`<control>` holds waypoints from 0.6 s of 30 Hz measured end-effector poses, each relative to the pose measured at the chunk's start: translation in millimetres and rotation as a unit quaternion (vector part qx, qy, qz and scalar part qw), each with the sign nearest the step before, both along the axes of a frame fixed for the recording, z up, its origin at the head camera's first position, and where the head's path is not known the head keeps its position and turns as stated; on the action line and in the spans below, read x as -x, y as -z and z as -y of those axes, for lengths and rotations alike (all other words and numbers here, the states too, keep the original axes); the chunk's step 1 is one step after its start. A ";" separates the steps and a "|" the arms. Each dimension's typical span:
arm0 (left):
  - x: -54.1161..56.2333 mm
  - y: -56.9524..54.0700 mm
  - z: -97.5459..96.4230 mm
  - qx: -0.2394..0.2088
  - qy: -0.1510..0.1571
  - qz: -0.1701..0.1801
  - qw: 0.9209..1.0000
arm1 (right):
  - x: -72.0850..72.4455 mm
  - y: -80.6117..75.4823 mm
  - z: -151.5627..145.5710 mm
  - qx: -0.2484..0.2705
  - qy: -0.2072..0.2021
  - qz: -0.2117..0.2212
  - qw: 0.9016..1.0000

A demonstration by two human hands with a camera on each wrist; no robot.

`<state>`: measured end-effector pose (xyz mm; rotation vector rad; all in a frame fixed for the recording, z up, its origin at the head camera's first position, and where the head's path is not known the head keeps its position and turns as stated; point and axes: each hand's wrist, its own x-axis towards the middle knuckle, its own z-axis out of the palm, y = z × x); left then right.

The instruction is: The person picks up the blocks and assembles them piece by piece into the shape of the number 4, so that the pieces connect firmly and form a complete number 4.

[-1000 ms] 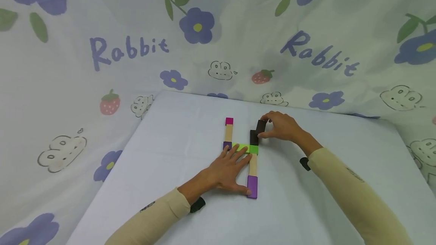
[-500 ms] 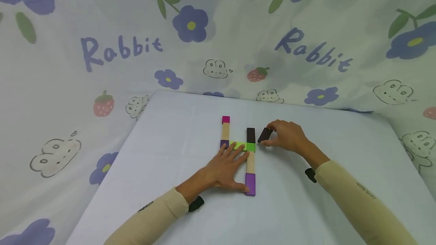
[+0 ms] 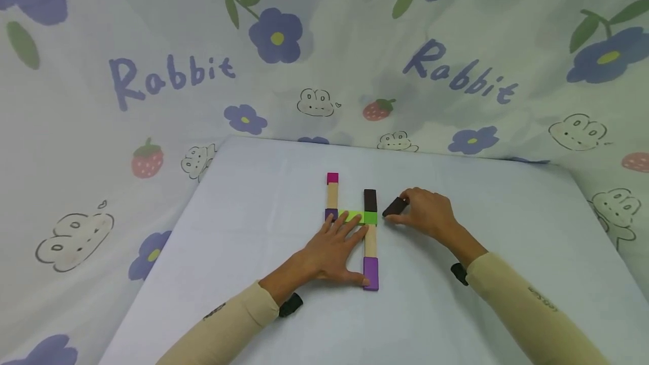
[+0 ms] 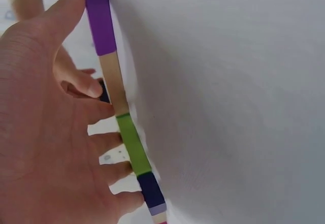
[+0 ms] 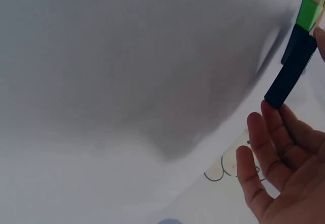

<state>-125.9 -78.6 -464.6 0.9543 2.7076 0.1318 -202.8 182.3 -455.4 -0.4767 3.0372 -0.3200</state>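
Observation:
Coloured wooden blocks lie end to end on a white table in an H-like outline. My left hand lies spread, fingertips on the dark purple block and the lime block, thumb at the purple block. A plain wood block runs from there up to a small green block, above which sits a black block. Just right of that, my right hand pinches a second black block by its ends between thumb and fingers, tilted and apart from the row.
Another plain wood block and a magenta block extend up from the dark purple one. White table surface surrounds the blocks. A printed curtain with flowers and rabbits hangs behind the table.
My right hand has drawn its black block away from the fixed black one, rightward and toward me, tilting it more. The left hand stays on the blocks.

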 end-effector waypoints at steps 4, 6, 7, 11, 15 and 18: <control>0.6 0.2 -0.1 -0.002 0.000 -0.004 1.000 | -6.2 3.4 3.3 0.001 0.023 0.001 1.000; 0.5 -0.1 -0.1 -0.004 0.001 -0.005 1.000 | -8.5 5.4 4.9 0.004 0.035 0.004 0.999; 0.6 -0.1 0.0 -0.005 0.001 -0.006 1.000 | -9.6 6.4 5.8 0.005 0.040 0.006 0.999; -0.1 -1.2 0.2 -0.007 0.002 -0.004 1.000 | -13.4 9.7 8.5 0.009 0.057 0.008 0.998; 0.2 -1.1 0.0 -0.007 0.004 -0.006 1.000 | -16.1 11.4 9.5 0.016 0.068 0.007 0.998; 0.5 -0.1 -0.1 -0.007 0.003 -0.009 1.000 | -17.2 12.3 9.5 0.022 0.072 0.005 0.997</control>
